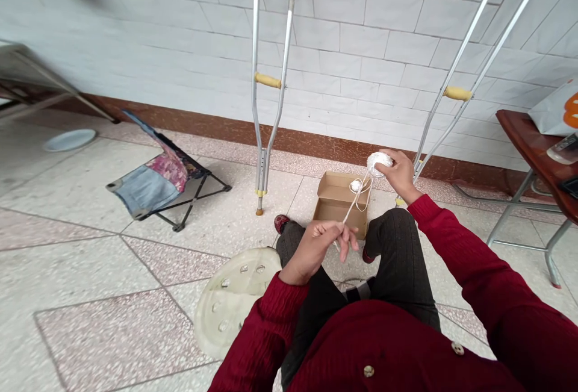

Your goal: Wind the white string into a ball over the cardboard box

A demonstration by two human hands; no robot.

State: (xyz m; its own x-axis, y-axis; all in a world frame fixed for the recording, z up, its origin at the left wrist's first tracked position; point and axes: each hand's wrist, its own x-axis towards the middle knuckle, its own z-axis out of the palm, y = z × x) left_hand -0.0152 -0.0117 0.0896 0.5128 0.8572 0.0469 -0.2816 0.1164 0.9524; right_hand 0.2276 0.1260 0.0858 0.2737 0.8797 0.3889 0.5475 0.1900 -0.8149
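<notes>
White string point(351, 209) runs in a slanting line between the person's two hands. The right hand point(398, 174) holds a round white ball point(378, 164) that looks wound from the same string. Its thumb is on the near side, and its fingers are curled around the ball. The ball is up in the air, near the back right corner of an open brown box point(331, 186). The left hand point(318, 246) is lower and closer to the body. Its thumb and pointing finger pinch the string, and its other fingers are loose and a bit bent. Thin loops of string hang down under the big ball. A smaller white ball point(356, 185) shows by the loops, in front of the box's lid. I cannot tell if it touches the box. The box sits on the speckled floor point(90, 265), just past the person's knees. A round cream stool point(211, 308) with holes in its top is beside the left leg. A folding seat point(151, 187) of blue and flowery cloth stands farther to the left. Two silver crutches with yellow grips lean by the white wall point(352, 0), one on each side of the box.
</notes>
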